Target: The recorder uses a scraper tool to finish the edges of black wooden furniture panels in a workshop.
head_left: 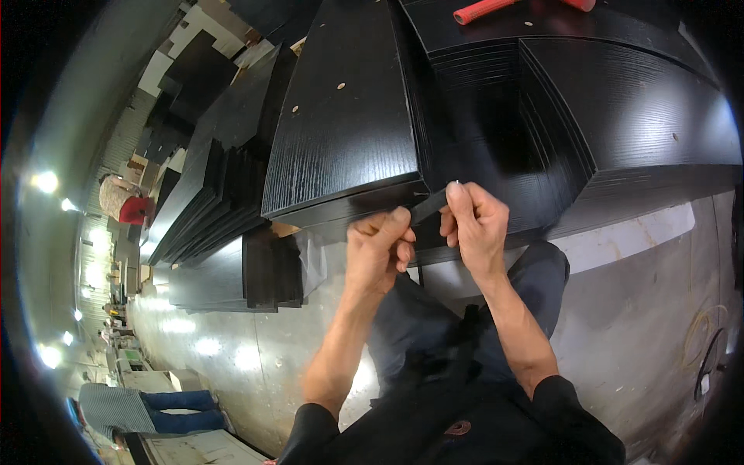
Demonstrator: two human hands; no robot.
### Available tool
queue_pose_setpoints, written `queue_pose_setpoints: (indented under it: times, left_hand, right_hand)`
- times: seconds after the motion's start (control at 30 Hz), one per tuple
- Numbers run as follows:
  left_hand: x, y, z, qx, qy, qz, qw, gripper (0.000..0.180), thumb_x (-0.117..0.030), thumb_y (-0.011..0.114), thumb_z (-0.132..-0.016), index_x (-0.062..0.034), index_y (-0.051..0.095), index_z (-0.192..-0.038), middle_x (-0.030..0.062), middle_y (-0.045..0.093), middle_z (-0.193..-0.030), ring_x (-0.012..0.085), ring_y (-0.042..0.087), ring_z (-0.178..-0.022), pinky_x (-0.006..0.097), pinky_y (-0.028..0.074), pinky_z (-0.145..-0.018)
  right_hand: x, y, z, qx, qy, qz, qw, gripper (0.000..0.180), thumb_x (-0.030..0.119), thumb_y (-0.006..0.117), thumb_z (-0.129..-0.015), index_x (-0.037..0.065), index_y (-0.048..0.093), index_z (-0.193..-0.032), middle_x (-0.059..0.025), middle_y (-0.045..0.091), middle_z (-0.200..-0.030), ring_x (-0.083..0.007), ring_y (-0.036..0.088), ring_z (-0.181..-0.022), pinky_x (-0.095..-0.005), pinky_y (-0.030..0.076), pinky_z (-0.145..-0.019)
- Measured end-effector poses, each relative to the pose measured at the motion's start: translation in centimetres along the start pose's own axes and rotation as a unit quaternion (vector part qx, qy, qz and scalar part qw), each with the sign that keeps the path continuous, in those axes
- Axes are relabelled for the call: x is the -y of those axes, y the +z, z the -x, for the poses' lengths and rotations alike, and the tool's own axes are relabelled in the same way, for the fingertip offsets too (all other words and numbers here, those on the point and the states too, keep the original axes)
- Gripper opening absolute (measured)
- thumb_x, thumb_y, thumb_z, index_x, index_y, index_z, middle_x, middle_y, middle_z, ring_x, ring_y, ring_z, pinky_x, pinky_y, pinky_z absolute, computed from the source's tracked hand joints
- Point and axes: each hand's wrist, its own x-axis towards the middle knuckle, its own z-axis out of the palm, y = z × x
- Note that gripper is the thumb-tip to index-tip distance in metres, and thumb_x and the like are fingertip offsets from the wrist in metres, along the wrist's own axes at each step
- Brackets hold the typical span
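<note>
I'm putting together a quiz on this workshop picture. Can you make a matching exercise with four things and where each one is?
Things:
1. red-handled tool
2. thin black strip
3. stacked black panels
4. another person in blue trousers

Places:
A. lower left, on the floor
B. between the left hand and right hand
C. top edge, lying on the panels
D. middle, in front of the hands

Pairs: 1-C, 2-B, 3-D, 4-A
</note>
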Motion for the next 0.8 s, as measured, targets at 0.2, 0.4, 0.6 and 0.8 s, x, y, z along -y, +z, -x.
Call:
queue_pose_setpoints:
  times: [0.2,0.4,0.6,0.8]
  left_hand:
    - [-0.2,0.1,1.1,0.004,0.015,0.005,1.0,0.034,-0.023,0.07,-0.092,-0.0006,0.062,-0.068,0.0058,0.055,-0.051,0.0116,0.047,-0.039,0.023,0.036,-0.038]
    - [0.5,0.0,-0.2,0.007,0.036,-0.015,0.999,0.033,-0.022,0.069,-0.093,-0.0005,0.063,-0.068,0.0065,0.056,-0.052,0.0123,0.048,-0.04,0.024,0.036,-0.038]
    - [9.2,-1.8,-0.9,-0.031,-0.051,-0.061,0.996,0.031,-0.024,0.07,-0.092,0.0009,0.066,-0.074,0.0079,0.063,-0.064,0.012,0.054,-0.046,0.024,0.041,-0.039]
    - [11.4,0.5,2.1,-0.063,-0.105,-0.029,0.992,0.031,-0.022,0.066,-0.096,0.0032,0.067,-0.078,0.0096,0.063,-0.066,0.0139,0.059,-0.053,0.026,0.048,-0.048]
  right_hand:
    - [1.6,0.1,0.0,0.013,0.004,-0.002,1.0,0.038,0.029,0.059,-0.1,0.001,0.061,-0.073,-0.0019,0.056,-0.053,-0.0055,0.05,-0.045,-0.0234,0.037,-0.041]
    - [0.9,-0.5,-0.7,0.019,-0.05,0.022,0.998,0.037,0.027,0.057,-0.1,0.002,0.06,-0.073,-0.0031,0.058,-0.053,-0.0074,0.052,-0.044,-0.0252,0.039,-0.041]
    - [-7.1,-3.1,1.5,-0.047,0.091,0.062,0.993,0.043,0.032,0.058,-0.1,0.002,0.056,-0.07,-0.0041,0.055,-0.053,-0.0083,0.049,-0.04,-0.0246,0.036,-0.038]
    - [-5.7,-5.7,0.3,0.054,0.108,0.164,0.979,0.039,0.026,0.059,-0.097,0.0,0.055,-0.068,-0.0067,0.055,-0.053,-0.0104,0.053,-0.047,-0.0286,0.04,-0.044]
